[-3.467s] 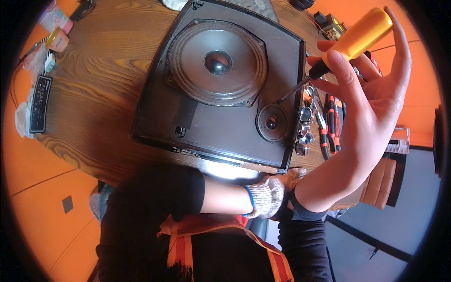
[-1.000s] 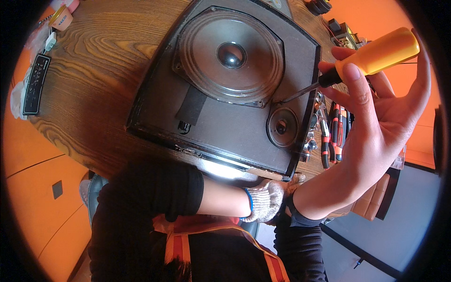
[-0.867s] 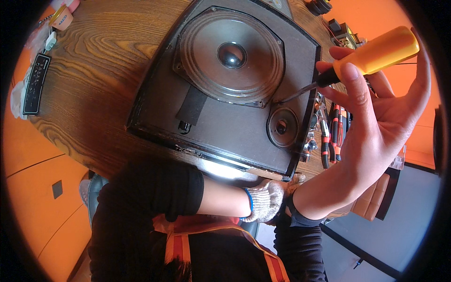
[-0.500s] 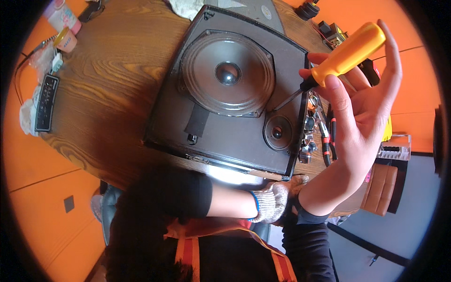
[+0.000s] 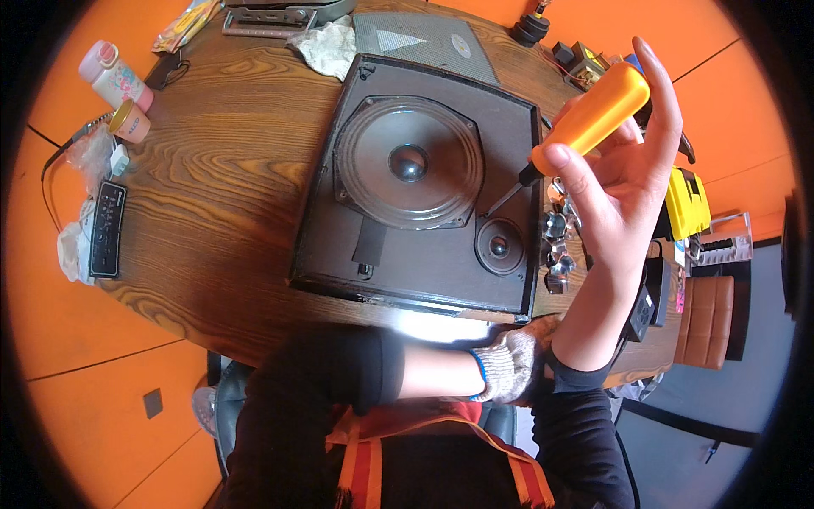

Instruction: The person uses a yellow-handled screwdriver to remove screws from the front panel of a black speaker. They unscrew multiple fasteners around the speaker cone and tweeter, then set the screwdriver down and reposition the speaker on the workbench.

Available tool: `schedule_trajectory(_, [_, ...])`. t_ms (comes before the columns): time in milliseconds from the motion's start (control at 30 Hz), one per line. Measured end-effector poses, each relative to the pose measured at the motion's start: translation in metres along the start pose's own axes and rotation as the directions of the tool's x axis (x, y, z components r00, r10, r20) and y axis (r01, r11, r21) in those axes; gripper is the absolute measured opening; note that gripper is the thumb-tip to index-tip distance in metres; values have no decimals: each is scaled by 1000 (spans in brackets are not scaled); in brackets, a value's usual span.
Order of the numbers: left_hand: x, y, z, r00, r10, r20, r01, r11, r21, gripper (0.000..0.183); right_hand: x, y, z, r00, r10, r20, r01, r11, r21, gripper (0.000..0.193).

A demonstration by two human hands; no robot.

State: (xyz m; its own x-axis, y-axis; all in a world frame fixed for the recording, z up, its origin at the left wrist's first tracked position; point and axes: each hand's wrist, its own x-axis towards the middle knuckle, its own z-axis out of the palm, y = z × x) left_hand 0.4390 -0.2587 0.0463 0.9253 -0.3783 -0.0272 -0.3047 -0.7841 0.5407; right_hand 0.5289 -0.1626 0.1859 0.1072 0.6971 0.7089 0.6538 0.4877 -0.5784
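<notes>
Right hand: the bare right hand (image 5: 623, 182) holds an orange-handled screwdriver (image 5: 585, 119) between thumb and fingers, at about 2 o'clock in the frame, the remaining fingers spread upward.
Screwdriver: its dark shaft slants down to 8 o'clock, the tip (image 5: 490, 212) meeting the speaker panel (image 5: 424, 182) between the two cones.
Left hand: the gloved left hand (image 5: 507, 371) is pressed to the panel's near edge at 5 o'clock; whether it grips anything cannot be told.
Speakers: two on the dark panel, one large cone (image 5: 409, 163) at centre and one small cone (image 5: 498, 246) toward 4 o'clock of it.
In the way: the right forearm crosses the shiny metal parts (image 5: 555, 250) beside the panel's right edge.
Around: a grey grille (image 5: 424, 41) at 12 o'clock, a black control strip (image 5: 106, 229) at 9 o'clock, a pink bottle (image 5: 114, 75) at 10 o'clock, a yellow case (image 5: 685, 202) at 3 o'clock.
Surface: a round wood-grain table (image 5: 220, 178).
Room: orange floor (image 5: 51, 339) on all sides.
</notes>
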Motion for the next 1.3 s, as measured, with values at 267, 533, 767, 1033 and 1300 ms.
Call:
schedule_trajectory(267, [-4, 1, 5, 991, 15, -134, -10, 999, 40, 52, -3, 5, -13, 986, 95, 135, -122, 971, 206, 82])
schedule_trajectory(533, [-2, -3, 5, 996, 2, -90, 1, 999, 32, 62, -5, 0, -5, 997, 75, 23, -78, 958, 276, 90])
schedule_trajectory(767, [-7, -3, -5, 998, -7, -65, 2, 997, -76, 58, -1, 4, -7, 988, -73, 133, 52, 987, 155, 82])
schedule_trajectory(1033, [-13, -3, -9, 1000, -11, -28, 7, 990, -143, 54, -6, -2, 0, 990, 91, 108, -127, 908, 400, 72])
schedule_trajectory(1300, [-20, -2, -19, 1000, -12, 11, 14, 983, -181, 50, 0, -1, -1, 996, -23, 85, 15, 995, 94, 85])
